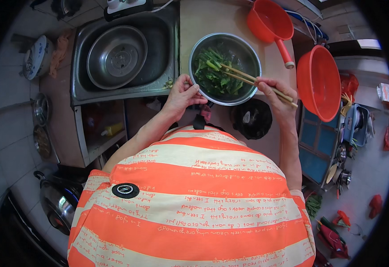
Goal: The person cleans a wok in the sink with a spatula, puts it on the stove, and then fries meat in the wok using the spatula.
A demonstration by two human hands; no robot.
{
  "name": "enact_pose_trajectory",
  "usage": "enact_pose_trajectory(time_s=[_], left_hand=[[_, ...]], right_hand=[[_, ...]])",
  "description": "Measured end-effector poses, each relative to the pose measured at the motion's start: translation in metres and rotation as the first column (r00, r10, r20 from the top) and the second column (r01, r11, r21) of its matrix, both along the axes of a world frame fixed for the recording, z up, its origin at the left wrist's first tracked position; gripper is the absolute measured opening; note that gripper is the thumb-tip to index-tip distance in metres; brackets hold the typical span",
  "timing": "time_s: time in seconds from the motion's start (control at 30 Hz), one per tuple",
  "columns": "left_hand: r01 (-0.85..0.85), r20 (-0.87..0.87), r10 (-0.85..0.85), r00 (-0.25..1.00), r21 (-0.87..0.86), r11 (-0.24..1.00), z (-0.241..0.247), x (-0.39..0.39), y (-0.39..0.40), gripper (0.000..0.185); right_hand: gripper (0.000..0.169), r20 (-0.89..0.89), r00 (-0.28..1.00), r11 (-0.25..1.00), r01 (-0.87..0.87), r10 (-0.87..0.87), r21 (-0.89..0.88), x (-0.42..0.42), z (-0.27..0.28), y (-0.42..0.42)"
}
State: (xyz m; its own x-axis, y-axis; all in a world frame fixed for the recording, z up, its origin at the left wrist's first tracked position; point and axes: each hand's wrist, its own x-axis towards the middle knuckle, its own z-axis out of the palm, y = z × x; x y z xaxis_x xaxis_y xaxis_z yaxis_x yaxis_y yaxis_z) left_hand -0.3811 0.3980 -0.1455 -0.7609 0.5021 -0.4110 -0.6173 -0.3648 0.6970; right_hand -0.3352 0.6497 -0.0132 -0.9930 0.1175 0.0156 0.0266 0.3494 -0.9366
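My left hand [186,91] grips the near left rim of a round stainless steel bowl [249,60] at the counter's front edge. Dark leafy greens with pale green stems [214,71] lie in the bowl, mostly on its left side. In my right hand [278,95] is a pair of wooden chopsticks [241,74]; their tips reach into the greens, and their back ends stick out past my fingers. The right hand is at the bowl's right rim; whether it touches the rim I cannot tell.
A metal basin [96,60] sits in the steel sink [166,43] on the left. Back right lies a red long-handled plastic ladle [269,20], with a large red basin [318,83] beyond the counter's right end. Below the bowl stands a black-lined bin [256,121].
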Motion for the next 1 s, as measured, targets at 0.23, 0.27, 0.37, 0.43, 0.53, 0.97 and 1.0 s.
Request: enact_pose_trajectory(time_s=[0.23, 0.27, 0.37, 0.43, 0.53, 0.97, 1.0], left_hand=[[0.011, -0.01, -0.011, 1.0, -0.013, 1.0, 0.0, -0.001, -0.002, 0.013], [0.018, -0.019, -0.018, 1.0, -0.026, 1.0, 0.0, -0.002, -0.002, 0.013], [0.021, -0.023, -0.022, 0.999, -0.023, 1.0, 0.001, -0.004, 0.0, 0.012], [0.031, -0.022, -0.032, 0.999, -0.043, 0.999, 0.005, -0.006, 0.0, 0.011], [0.041, -0.028, -0.043, 0.999, -0.063, 0.997, 0.006, -0.008, -0.002, 0.011], [0.093, -0.021, -0.096, 0.995, -0.109, 0.99, 0.009, -0.025, -0.008, 0.013], [0.093, -0.022, -0.095, 0.995, -0.1, 0.991, 0.009, -0.027, -0.008, 0.014]], right_hand=[[0.014, -0.187, 0.931, 0.9, -0.227, 0.312, 0.373, 0.01, -0.001, -0.018], [0.014, -0.217, 0.909, 0.868, -0.237, 0.357, 0.436, 0.007, -0.008, -0.021], [0.016, -0.281, 0.883, 0.84, -0.198, 0.377, 0.506, 0.006, -0.019, -0.025], [0.016, -0.328, 0.884, 0.874, -0.158, 0.332, 0.459, 0.007, -0.023, -0.022], [0.015, -0.314, 0.917, 0.887, -0.084, 0.247, 0.453, 0.013, -0.017, -0.019], [0.018, -0.064, 0.984, 0.982, 0.159, -0.166, -0.102, -0.04, -0.018, 0.052], [0.018, -0.039, 0.988, 0.974, 0.138, -0.147, -0.181, -0.051, -0.035, 0.058]])
